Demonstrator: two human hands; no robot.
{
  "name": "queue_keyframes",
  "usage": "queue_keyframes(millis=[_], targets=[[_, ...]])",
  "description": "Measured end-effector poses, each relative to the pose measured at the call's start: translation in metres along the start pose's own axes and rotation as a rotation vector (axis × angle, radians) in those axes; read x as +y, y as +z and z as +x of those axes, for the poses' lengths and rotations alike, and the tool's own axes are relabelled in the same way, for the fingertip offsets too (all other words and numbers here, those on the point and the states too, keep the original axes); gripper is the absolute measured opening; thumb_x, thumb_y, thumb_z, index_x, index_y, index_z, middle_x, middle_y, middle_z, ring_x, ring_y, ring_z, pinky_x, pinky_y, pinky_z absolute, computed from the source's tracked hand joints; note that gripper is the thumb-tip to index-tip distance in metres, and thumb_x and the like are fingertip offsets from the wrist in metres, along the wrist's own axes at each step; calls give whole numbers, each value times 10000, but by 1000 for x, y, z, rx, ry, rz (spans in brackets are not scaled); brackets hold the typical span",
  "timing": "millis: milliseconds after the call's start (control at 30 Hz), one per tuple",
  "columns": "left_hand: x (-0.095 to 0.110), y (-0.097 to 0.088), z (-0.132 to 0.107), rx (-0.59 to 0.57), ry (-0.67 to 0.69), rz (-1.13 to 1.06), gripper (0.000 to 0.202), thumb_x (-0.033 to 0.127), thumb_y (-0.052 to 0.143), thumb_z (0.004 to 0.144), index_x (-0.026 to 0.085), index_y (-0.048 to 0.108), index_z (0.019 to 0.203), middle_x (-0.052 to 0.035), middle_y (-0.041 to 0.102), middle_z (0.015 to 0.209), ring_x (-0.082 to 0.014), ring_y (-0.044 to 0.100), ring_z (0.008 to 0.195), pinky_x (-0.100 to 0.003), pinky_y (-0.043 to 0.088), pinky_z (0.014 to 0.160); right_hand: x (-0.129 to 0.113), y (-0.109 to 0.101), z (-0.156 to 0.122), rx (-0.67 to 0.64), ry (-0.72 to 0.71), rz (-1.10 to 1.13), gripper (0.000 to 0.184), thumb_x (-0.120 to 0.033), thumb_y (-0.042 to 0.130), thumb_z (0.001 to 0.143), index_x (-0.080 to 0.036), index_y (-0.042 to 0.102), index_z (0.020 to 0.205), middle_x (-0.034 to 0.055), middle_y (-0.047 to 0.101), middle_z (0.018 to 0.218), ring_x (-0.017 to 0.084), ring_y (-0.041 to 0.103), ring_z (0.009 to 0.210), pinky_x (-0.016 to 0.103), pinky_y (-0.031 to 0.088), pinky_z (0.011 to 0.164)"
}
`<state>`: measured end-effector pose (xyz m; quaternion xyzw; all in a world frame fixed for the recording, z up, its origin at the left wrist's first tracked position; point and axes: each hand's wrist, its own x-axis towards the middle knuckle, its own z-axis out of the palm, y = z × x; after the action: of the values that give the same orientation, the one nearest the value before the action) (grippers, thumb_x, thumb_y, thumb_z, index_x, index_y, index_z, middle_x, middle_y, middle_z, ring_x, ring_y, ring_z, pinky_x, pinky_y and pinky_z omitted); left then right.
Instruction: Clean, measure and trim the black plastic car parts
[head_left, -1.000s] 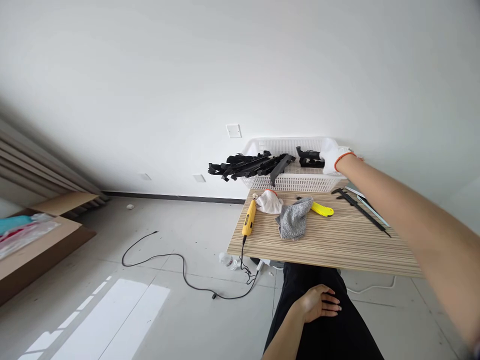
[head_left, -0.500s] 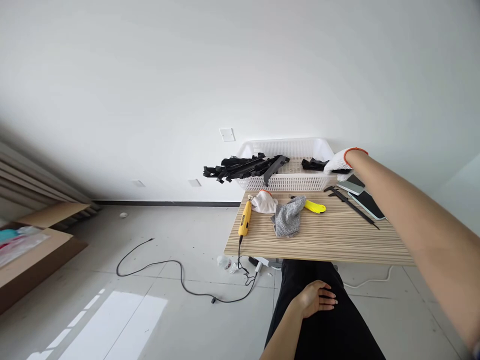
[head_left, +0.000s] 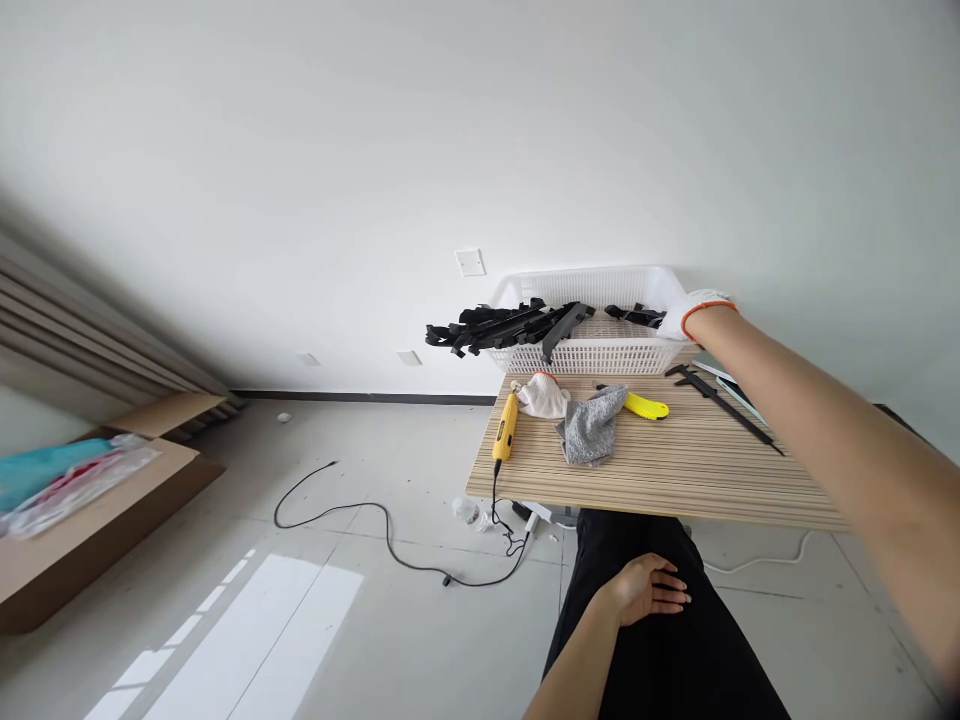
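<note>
A white slatted basket (head_left: 600,356) is standing at the back of the wooden table (head_left: 675,475), close to the wall. A large heap of black strips (head_left: 506,327) is filling its left part and jutting out past the left end, while a smaller black bunch (head_left: 634,316) is lying inside at the right. On the far left, a cardboard box (head_left: 112,555) is bearing teal material (head_left: 56,470) and something red under clear plastic.

The right hand (head_left: 679,314), wearing a white glove with an orange cuff, is reaching to the basket's right end, just beside the smaller bunch. Its fingers are largely hidden, so I cannot tell whether they are gripping a strip. The left hand (head_left: 651,588), bare, is resting on the lap, fingers loosely curled and holding nothing visible.

Compared with half a second ago, the right hand is sitting further left over the basket.
</note>
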<state>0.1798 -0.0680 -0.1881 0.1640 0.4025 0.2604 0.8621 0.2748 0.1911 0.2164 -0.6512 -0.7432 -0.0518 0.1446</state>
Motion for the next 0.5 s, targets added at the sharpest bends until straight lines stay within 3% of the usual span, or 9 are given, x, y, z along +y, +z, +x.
queue_keyframes(millis=[67, 133, 200, 233, 300, 400, 500], targets=[[0, 0, 0, -8, -2, 1, 220, 258, 484, 969, 109, 645, 987, -127, 704, 928, -240, 749, 837, -454, 519, 936, -8, -10, -3, -54, 39, -57, 398, -309, 628, 861, 21, 744, 1051, 317, 709, 920, 394, 692, 908, 543, 515, 729], [1, -1, 1, -13, -5, 2, 223, 240, 471, 972, 104, 646, 990, -135, 704, 935, -246, 752, 844, -466, 511, 947, -24, -13, -7, -53, -10, -85, 521, -317, 618, 864, -39, 659, 1303, 333, 649, 1224, 433, 646, 1080, 578, 501, 830], [1, 0, 1, -10, -8, 3, 212, 254, 496, 964, 104, 644, 987, -136, 704, 935, -246, 749, 840, -473, 508, 956, -50, -3, -15, -91, -198, -68, 569, -408, 673, 834, -229, 627, 1372, 191, 595, 1400, 358, 614, 1166, 478, 504, 926], [2, 0, 1, -4, -10, 5, 207, 267, 511, 960, 107, 641, 983, -134, 703, 930, -242, 747, 833, -474, 507, 959, -66, 6, -20, -155, -406, -31, 585, -446, 664, 844, -270, 597, 1397, 150, 556, 1457, 317, 613, 1169, 415, 513, 931], [3, 2, 1, 9, -12, 8, 203, 282, 522, 956, 113, 632, 974, -126, 700, 912, -233, 742, 814, -472, 509, 959, -99, 29, -31, -189, -618, -25, 619, -508, 653, 847, -291, 551, 1417, 129, 533, 1472, 303, 618, 1158, 375, 527, 886], [3, 5, -1, 22, -9, 7, 200, 253, 472, 973, 121, 621, 961, -114, 702, 892, -217, 742, 788, -463, 515, 954, -135, 60, -43, -77, -523, -140, 563, -495, 552, 926, -181, 519, 1393, 198, 616, 1283, 328, 659, 1027, 389, 520, 757], [2, 5, -3, 24, 9, 2, 190, 227, 459, 980, 126, 620, 962, -106, 714, 891, -210, 748, 798, -441, 524, 954, -142, 76, -45, -8, -485, -159, 386, -330, 379, 1010, -154, 529, 1319, 193, 645, 1188, 315, 692, 929, 371, 491, 667]])
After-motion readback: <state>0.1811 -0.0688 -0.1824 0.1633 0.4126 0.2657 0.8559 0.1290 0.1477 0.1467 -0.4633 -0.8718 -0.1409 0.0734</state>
